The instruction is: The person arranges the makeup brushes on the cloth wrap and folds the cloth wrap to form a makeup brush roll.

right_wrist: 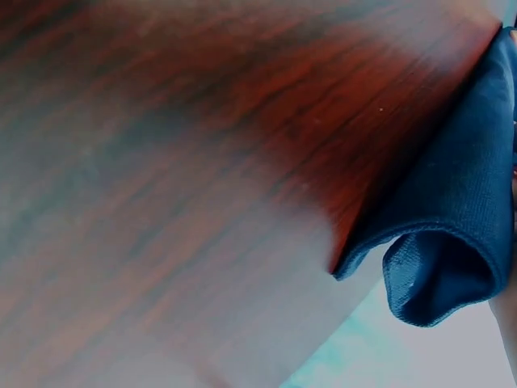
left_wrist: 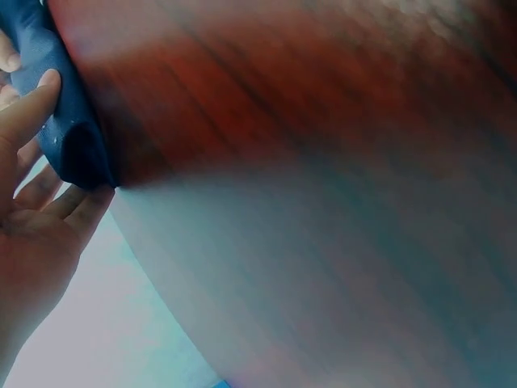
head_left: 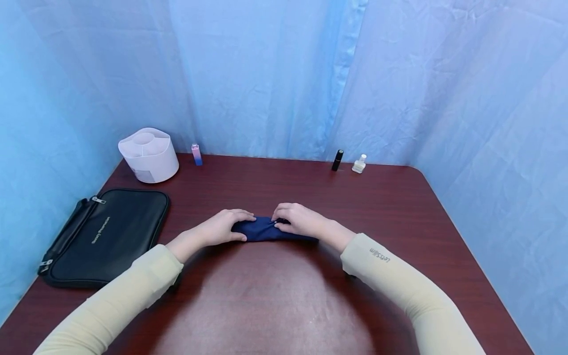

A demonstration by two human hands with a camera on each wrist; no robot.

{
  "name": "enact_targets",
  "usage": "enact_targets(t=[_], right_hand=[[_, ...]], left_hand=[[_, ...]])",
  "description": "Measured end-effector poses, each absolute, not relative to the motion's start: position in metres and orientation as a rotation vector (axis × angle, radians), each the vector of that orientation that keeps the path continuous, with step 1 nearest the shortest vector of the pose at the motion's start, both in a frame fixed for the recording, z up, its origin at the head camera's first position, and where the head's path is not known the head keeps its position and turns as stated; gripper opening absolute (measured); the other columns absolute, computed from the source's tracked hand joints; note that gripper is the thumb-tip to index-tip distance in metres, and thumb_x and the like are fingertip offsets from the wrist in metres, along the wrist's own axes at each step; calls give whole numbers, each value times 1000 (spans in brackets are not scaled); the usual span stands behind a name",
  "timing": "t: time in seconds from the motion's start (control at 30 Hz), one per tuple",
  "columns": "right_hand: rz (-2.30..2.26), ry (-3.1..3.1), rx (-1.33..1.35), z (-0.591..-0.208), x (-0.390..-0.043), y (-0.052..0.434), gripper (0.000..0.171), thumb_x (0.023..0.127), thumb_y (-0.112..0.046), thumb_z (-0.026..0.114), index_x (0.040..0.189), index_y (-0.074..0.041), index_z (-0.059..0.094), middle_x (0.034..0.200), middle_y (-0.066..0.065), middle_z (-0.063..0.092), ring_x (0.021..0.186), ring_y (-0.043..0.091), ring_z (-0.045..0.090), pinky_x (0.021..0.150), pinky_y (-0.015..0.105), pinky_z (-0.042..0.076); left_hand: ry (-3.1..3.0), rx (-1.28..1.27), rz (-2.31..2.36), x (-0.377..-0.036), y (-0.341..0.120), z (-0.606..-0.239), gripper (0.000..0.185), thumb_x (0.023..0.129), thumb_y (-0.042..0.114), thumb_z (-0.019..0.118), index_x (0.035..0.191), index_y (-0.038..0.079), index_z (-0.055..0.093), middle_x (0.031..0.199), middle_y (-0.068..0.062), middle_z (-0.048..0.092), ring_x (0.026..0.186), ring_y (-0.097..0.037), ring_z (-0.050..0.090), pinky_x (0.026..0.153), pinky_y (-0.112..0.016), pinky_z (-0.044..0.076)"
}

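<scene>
Head view showing both hands working navy cloth [head_left: 265, 230] at middle of worktop [head_left: 399, 207]; left hand [head_left: 224, 228] curling round its left end, right hand [head_left: 299, 220] pinching top fold; step seemingly folding or rolling cloth into narrow bundle; next move likely calling for tighter tuck, ends kept aligned; black pouch [head_left: 104, 236] lying far left

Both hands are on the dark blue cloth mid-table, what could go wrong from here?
1. The dark blue cloth looks folded or rolled; the right wrist view shows one end gaping open, so it may spring loose if the right hand or left hand lets go.
2. The table looks smooth and glossy, so the cloth could slide under pressure rather than stay put.
</scene>
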State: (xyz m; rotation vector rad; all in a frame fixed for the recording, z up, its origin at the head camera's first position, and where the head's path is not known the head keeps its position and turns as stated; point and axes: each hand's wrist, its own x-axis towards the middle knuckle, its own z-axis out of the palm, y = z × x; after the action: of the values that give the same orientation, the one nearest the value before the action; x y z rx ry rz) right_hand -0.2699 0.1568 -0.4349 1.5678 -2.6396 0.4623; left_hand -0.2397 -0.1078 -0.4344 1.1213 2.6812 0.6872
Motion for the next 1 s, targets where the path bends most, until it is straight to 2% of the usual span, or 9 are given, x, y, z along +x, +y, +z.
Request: enact_targets(t=[0.37, 0.7, 0.87, 1.0], right_hand=[[440, -2556, 1583, -436, -267, 155, 10, 90, -11, 61, 98, -7, 66, 100, 3, 62, 90, 13, 60, 83, 25, 51], [791, -2547, 1530, -445, -273, 170, 18, 91, -19, 64, 106, -10, 69, 103, -2, 67, 94, 7, 62, 83, 25, 51], [900, -2564, 1423, -450, -275, 173, 13, 92, -18, 63, 102, -14, 70, 98, -5, 68, 87, 3, 62, 76, 23, 51], [934, -2553, 1367, -450, -275, 172, 9, 90, -16, 65, 97, -14, 70, 93, -4, 68, 83, 4, 63, 73, 23, 52]], left_hand=[[2688, 1106, 693, -239, -108, -434, 48, 84, 20, 72, 127, 5, 58, 133, -14, 55, 124, -29, 50, 103, -44, 41], [2713, 1111, 702, -237, -106, -437, 42, 83, 17, 73, 123, 10, 62, 135, -15, 52, 126, -31, 47, 104, -46, 39], [2765, 1280, 701, -235, -102, -437, 39, 80, 14, 76, 117, 11, 66, 130, -12, 56, 124, -29, 47, 104, -47, 38], [2702, 1443, 656, -231, -96, -437, 49, 81, 13, 73, 128, 11, 59, 133, -9, 55, 123, -27, 45, 101, -47, 38]])
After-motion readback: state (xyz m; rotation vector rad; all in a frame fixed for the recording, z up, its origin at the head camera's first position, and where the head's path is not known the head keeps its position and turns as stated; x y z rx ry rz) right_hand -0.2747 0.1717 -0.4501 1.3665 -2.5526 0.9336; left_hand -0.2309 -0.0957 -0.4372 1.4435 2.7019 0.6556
